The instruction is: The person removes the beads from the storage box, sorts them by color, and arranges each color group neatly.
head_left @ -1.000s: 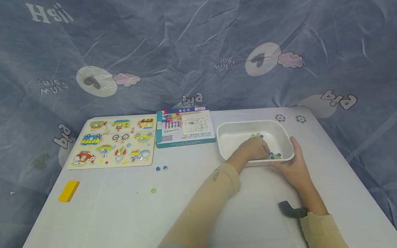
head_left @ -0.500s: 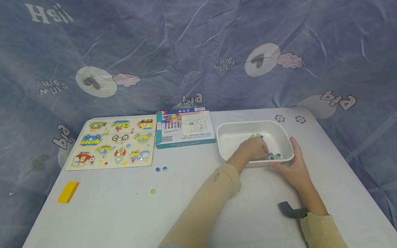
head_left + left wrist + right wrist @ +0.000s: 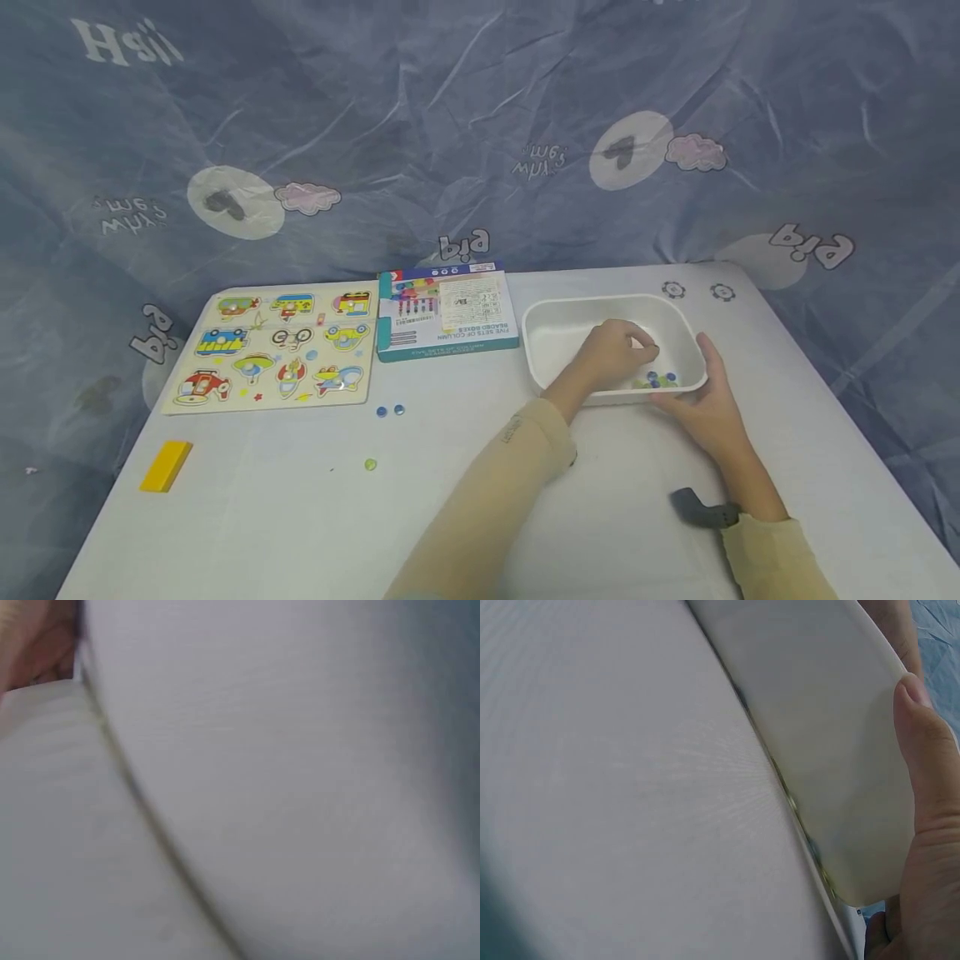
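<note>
My left hand is over the inside of a white rectangular tray, thumb and forefinger pinched together at what looks like a small dark bead; the fingers largely cover it. Below the fingertips, several blue and green beads lie on the tray floor near its front right corner. My right hand grips that corner, fingers along the outer side. In the right wrist view the thumb presses on the tray's rim. Only part of the left hand shows in the left wrist view, beyond the tray wall.
Left of the tray lies a boxed bead set, then a wooden vehicle puzzle board. Two blue beads, a green bead and a yellow block rest on the white table. A patterned curtain hangs behind.
My left hand has lifted from the beads at the tray's front right, fingertips moving up and back. It now hides beads seen farther back earlier. My right hand keeps its grip.
</note>
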Motion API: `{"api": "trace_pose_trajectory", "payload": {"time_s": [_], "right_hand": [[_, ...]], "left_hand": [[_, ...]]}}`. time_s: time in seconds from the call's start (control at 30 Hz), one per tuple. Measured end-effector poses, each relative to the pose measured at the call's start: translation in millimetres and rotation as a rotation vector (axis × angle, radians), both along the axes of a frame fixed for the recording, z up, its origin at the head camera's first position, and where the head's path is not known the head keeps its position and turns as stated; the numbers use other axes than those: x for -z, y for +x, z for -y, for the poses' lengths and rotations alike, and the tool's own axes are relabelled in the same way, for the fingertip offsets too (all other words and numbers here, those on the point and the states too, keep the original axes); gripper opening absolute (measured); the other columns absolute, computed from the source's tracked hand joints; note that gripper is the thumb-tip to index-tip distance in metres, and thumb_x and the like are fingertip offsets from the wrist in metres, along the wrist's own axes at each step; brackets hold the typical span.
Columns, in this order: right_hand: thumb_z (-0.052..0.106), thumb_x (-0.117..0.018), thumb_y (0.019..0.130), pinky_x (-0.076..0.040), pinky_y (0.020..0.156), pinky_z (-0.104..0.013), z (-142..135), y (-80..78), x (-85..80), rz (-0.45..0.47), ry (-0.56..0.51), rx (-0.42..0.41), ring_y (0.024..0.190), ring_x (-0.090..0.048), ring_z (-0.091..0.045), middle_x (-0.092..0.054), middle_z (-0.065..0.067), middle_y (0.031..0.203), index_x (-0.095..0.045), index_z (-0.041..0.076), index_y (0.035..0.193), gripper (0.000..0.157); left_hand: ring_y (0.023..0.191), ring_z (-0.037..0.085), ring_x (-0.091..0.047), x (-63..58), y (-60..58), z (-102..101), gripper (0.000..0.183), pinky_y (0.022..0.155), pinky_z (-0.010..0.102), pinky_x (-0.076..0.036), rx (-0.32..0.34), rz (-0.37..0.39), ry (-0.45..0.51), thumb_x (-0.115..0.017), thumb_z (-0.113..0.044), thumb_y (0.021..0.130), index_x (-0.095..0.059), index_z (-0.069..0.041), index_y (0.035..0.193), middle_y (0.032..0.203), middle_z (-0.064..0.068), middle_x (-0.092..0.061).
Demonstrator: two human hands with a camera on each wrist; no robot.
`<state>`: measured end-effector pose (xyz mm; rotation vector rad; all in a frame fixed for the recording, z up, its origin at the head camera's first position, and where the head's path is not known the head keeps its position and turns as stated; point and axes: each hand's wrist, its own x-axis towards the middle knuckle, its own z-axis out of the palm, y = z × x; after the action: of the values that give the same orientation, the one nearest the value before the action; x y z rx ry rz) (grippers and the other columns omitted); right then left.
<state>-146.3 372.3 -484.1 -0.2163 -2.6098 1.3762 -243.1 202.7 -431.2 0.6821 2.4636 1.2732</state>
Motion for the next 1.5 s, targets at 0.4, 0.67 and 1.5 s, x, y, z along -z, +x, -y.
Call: {"api": "trace_pose_trajectory", "payload": {"time_s": [0.4, 0.67, 1.5], "right_hand": [[0.030, -0.081, 0.074, -0.007, 0.114, -0.059, 0.6, -1.9, 2.5, -0.016, 0.028, 0.010, 0.145, -0.011, -0.038, -0.011, -0.007, 0.160, 0.007, 0.038, 0.149, 0.116], [0.032, -0.081, 0.073, -0.004, 0.114, -0.059, 2.6, -0.7, 1.0, -0.010, 0.027, 0.023, 0.147, -0.006, -0.035, -0.008, -0.002, 0.160, 0.006, 0.039, 0.149, 0.117], [0.031, -0.082, 0.072, -0.003, 0.115, -0.057, 0.4, -1.1, 5.2, -0.022, 0.030, 0.021, 0.146, -0.007, -0.035, -0.006, -0.003, 0.160, 0.007, 0.039, 0.149, 0.118]], "left_hand": [[0.044, 0.009, -0.023, -89.0, 25.8, 60.8, 0.024, 0.044, 0.020, -0.030, 0.109, -0.092, 0.299, -0.060, -0.037, 0.091, -0.065, -0.023, 0.110, 0.053, -0.003, -0.025], [0.055, 0.011, -0.030, -116.4, 45.9, 144.8, 0.020, 0.054, 0.022, -0.031, 0.093, -0.231, 0.206, -0.063, -0.034, 0.089, -0.066, -0.026, 0.106, 0.060, -0.002, -0.029], [0.104, 0.021, -0.053, -3.2, 28.2, 325.7, 0.010, 0.091, 0.044, -0.046, -0.208, -0.018, -0.182, -0.073, -0.034, 0.081, -0.072, -0.029, 0.091, 0.100, -0.002, -0.059]]}}
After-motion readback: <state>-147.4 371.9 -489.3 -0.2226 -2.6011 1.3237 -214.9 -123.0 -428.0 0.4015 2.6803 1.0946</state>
